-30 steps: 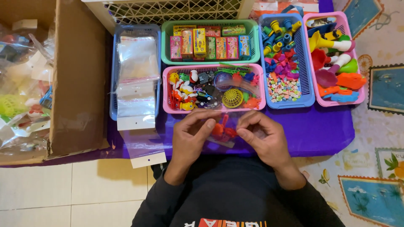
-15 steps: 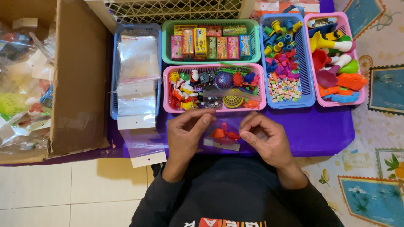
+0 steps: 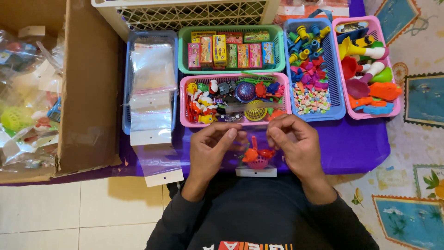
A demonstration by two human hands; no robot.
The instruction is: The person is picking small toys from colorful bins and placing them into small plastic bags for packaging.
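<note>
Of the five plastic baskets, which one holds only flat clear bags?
The blue basket at the far left, beside the cardboard box. It holds only flat clear bags; the other four hold colourful toys or small boxes.

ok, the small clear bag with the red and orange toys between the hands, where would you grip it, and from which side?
Probably by the white card strip on the edge nearest the person, coming from that near side. The clear bag bulges with red and orange toys, while the strip looks flat and stiff, so fingers can pinch it. The left hand and right hand already crowd the far edge.
</note>
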